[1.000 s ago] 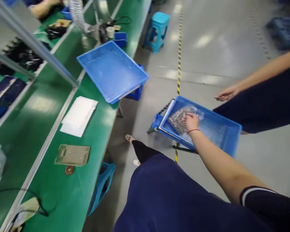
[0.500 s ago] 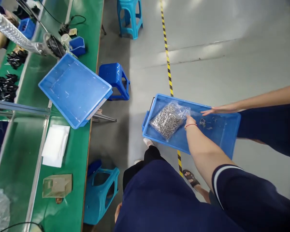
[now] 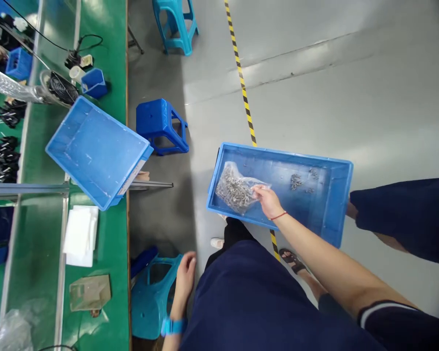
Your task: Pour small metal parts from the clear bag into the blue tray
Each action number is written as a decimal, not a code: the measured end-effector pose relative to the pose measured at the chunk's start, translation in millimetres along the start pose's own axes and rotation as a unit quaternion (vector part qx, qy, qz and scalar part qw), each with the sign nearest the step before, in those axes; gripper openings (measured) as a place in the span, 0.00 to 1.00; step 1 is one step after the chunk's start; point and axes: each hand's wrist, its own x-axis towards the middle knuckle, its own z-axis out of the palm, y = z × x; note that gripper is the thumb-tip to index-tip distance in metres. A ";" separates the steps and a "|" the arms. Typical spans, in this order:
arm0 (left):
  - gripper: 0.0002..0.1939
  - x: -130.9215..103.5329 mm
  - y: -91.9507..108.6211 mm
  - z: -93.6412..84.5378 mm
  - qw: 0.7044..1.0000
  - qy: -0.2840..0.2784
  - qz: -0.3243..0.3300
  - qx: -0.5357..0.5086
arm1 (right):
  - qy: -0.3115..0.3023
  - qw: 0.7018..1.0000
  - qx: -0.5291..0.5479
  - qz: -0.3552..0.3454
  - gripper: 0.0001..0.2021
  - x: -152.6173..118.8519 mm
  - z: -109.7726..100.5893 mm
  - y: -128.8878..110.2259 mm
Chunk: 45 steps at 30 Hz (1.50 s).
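Note:
My right hand (image 3: 267, 201), with a red string on its wrist, pinches the gathered end of a clear plastic bag (image 3: 234, 190) full of small metal parts. The bag lies in the left part of a long blue tray (image 3: 307, 158). Small piles of loose metal parts (image 3: 296, 182) rest on the tray's floor, right of my hand. Down at the lower left, my left hand (image 3: 186, 270) hangs beside a light blue stool (image 3: 146, 307), fingers loosely curled and nothing seen in them. A blue band is on that wrist.
The green workbench (image 3: 111, 321) on the left holds an empty blue bin (image 3: 98, 148), white sheets (image 3: 81, 234) and a clear box (image 3: 90, 292). A dark blue stool (image 3: 155, 119) stands beside it. Another person's leg (image 3: 406, 214) shows at the right.
My right hand and the bag's gathered end have moved left. The other person's hand has left the tray's inside. More of my left hand has come into view. More loose parts show.

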 end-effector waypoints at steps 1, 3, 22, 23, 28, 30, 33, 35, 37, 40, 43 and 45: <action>0.14 10.3 6.0 4.9 1.000 -0.019 0.005 -0.008 | -0.032 0.999 -0.015 -0.016 0.14 -13.6 2.7 2.2; 0.16 37.7 23.4 21.1 0.998 -0.056 0.018 -0.030 | -0.084 0.994 -0.047 -0.050 0.15 -38.8 10.6 6.7; 0.08 82.8 79.0 152.9 0.979 -0.093 -0.105 -0.150 | -0.155 0.920 -0.265 -0.243 0.16 -120.9 27.2 -7.5; 0.08 87.6 81.1 156.3 0.981 -0.075 -0.101 -0.151 | -0.166 0.918 -0.261 -0.248 0.16 -117.2 26.4 -8.0; 0.08 85.6 90.7 156.9 0.992 -0.016 -0.042 -0.114 | -0.099 0.942 -0.231 -0.222 0.17 -68.5 -28.8 -8.1; 0.10 75.4 93.9 151.4 0.996 -0.003 -0.010 -0.092 | 0.015 0.958 -0.230 -0.173 0.19 -35.9 -72.9 -0.8; 0.11 62.6 97.1 145.3 0.998 0.025 0.007 -0.059 | 0.191 0.943 -0.264 -0.071 0.28 13.2 -131.5 23.6; 0.12 57.7 97.6 145.2 0.998 0.043 -0.002 -0.042 | 0.241 0.922 -0.301 -0.032 0.38 39.4 -151.1 43.2; 0.13 54.6 97.1 147.6 0.998 0.055 -0.016 -0.030 | 0.242 0.907 -0.343 -0.025 0.46 59.2 -155.1 58.9; 0.14 50.3 95.9 152.1 0.996 0.070 -0.041 -0.020 | 0.236 0.890 -0.391 -0.027 0.52 82.5 -151.3 70.1; 0.15 46.0 95.5 155.5 0.994 0.094 -0.054 -0.016 | 0.251 0.874 -0.415 -0.022 0.51 104.6 -158.7 68.9; 0.15 43.8 94.8 157.4 0.992 0.108 -0.057 -0.014 | 0.249 0.868 -0.428 -0.034 0.50 118.3 -169.5 64.8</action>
